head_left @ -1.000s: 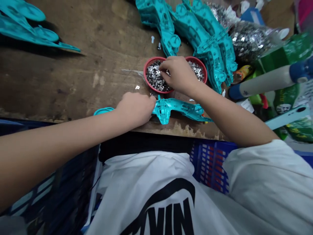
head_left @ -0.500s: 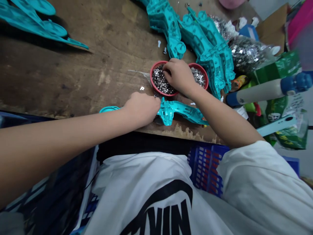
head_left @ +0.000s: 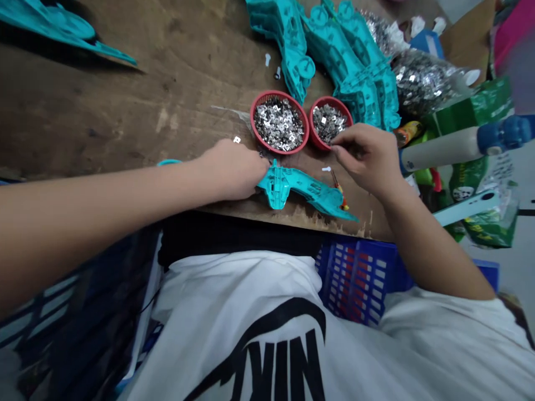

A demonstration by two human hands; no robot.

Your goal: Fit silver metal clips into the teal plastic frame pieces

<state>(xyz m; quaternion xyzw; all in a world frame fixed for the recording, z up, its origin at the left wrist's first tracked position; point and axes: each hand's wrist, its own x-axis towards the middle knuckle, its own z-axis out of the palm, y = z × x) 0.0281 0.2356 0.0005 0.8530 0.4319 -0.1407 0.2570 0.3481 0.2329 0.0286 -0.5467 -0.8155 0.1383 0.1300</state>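
My left hand [head_left: 236, 170] is closed over the left half of a teal plastic part [head_left: 276, 186] near the table's front edge, and hides that half. The part's right arm slopes down toward the edge. My right hand [head_left: 370, 159] hovers at the near right rim of the smaller red basket [head_left: 312, 123], thumb and forefinger brought together. Whatever may be between those fingertips is too small to make out. Small shiny metal clips [head_left: 328, 122] fill this basket, and the larger red basket [head_left: 253, 120] beside it holds similar clips.
More teal parts [head_left: 355, 78] lie at the back right, others [head_left: 62, 28] at the far left. A screwdriver [head_left: 340, 192] and a small white piece [head_left: 326, 169] lie right of the baskets. Bags of metal pieces [head_left: 426, 83] and a white-and-blue bottle [head_left: 443, 150] crowd the right side.
My right hand has come out of the larger basket and moved right, to the smaller basket's edge. My left hand keeps its hold on the teal part. The view has shifted slightly.
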